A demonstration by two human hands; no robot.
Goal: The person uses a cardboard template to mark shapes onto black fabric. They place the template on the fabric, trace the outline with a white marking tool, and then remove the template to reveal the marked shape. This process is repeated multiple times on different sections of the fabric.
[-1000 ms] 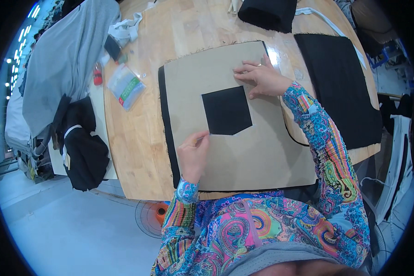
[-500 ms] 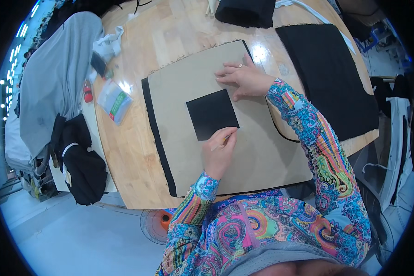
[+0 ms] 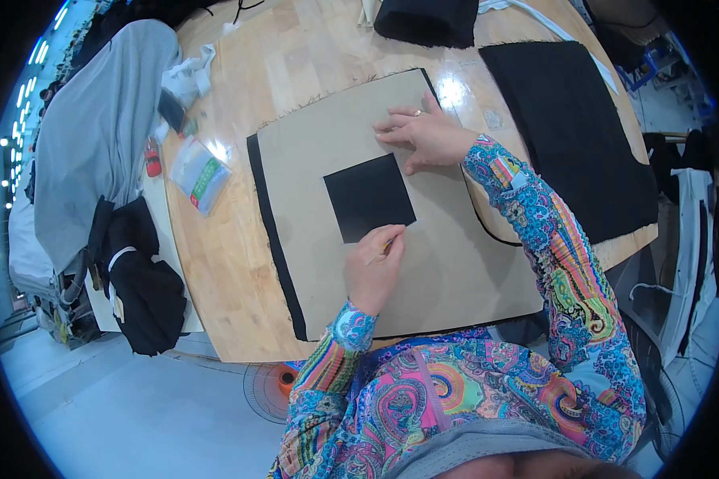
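Observation:
A tan cardboard pattern [image 3: 447, 271] lies on black fabric [image 3: 270, 215] on a round wooden table [image 3: 295, 64]. A square opening in the pattern shows a black square [image 3: 367, 196]. My left hand [image 3: 374, 267] is closed on a small marking tool, its tip at the square's lower edge. My right hand [image 3: 423, 134] lies flat with spread fingers on the pattern, just above and right of the square.
A second black fabric piece [image 3: 571, 128] lies at the table's right. A black bundle [image 3: 427, 20] sits at the far edge. A clear plastic packet [image 3: 200, 172] and small items lie at the left, beside grey cloth [image 3: 96, 136] and a black bag [image 3: 140, 287].
My left hand has moved rightward along the bottom edge of the black square. My right hand stays pressed on the pattern.

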